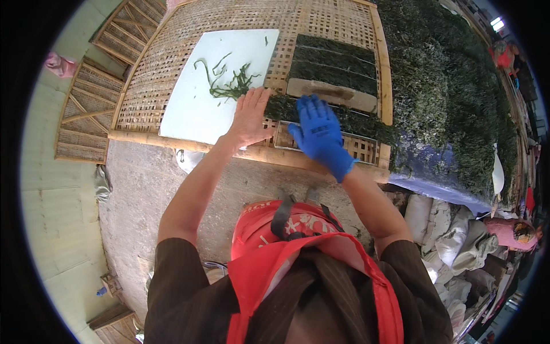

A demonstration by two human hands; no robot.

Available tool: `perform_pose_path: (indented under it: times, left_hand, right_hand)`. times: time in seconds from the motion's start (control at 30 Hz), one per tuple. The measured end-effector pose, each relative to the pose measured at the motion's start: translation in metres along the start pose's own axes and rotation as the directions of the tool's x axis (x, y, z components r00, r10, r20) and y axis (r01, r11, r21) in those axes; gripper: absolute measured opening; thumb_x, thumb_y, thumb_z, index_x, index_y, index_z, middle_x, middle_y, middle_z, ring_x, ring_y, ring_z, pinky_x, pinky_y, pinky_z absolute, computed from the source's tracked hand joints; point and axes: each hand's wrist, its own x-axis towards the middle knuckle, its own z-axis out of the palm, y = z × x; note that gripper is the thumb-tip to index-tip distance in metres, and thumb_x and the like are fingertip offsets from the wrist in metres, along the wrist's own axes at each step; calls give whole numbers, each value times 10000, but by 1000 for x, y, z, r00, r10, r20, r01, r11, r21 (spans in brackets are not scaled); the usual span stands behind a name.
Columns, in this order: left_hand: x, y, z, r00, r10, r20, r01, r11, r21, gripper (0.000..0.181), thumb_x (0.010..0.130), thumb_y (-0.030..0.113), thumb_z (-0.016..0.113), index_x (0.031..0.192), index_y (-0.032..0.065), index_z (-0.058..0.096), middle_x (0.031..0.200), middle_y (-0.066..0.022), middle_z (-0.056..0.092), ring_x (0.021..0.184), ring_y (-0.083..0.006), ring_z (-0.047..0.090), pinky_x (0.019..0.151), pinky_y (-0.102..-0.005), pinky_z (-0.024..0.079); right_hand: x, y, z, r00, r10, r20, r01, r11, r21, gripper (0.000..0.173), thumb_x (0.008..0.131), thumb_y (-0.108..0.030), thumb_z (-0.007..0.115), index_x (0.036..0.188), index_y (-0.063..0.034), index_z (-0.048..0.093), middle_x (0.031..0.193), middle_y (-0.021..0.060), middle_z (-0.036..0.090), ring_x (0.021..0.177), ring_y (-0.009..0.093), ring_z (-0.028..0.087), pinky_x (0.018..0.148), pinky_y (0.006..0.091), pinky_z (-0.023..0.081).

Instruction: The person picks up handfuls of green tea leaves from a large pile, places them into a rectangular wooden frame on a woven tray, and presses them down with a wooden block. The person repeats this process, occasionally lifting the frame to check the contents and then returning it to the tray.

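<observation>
My left hand [252, 117] is bare and lies flat, thumb spread, at the right edge of a white board [184, 107]. Its fingertips are beside loose green strands [232, 88], apparently seaweed, on that board. My right hand [319, 131], in a blue knit glove, rests flat on a dark green strip of the same stuff [363, 124]. That strip lies in a thin-edged frame [326, 147] on a woven bamboo tray [146, 103]. Just beyond my gloved fingers is a pale flat slat [309, 88] with a brown stain. Dark green filled rows [333, 58] lie behind it.
To the right, a large heap of dark green seaweed-like strands [429, 77] covers a bluish sheet [429, 182]. Stuffed sacks [447, 236] are piled below it, near a person in pink [511, 232]. Bamboo racks [88, 109] lean at the left wall.
</observation>
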Motion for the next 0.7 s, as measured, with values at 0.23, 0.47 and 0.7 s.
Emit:
perform_pose_path:
  times: [0.23,0.47,0.7]
  left_hand:
    - [48,-13,6,994,109,2,-109,994,-2,847,684,247,672,1370,-3,242,1407,-194,270,1332,-316,216,1115,-418,152]
    - [53,-15,-1,990,79,118,-29,927,-374,254,725,33,634,969,97,607,963,-80,633,864,-216,618,749,-334,506]
    - [86,88,-93,961,254,-110,-268,759,-593,688,787,249,667,1367,91,333,1259,-184,489,1142,-255,493,946,-330,428]
  right_hand:
    - [6,-19,17,981,30,190,-23,999,-40,580,872,-335,460,1311,35,378,1348,215,380,1269,346,338,1058,418,261]
    - [4,-19,16,958,55,283,-33,996,-80,609,882,-370,413,1319,52,368,1392,214,335,1273,347,326,1079,412,204]
    - [2,-17,4,902,87,422,-256,896,362,277,857,-325,475,842,-92,624,882,125,646,833,249,610,747,406,462]
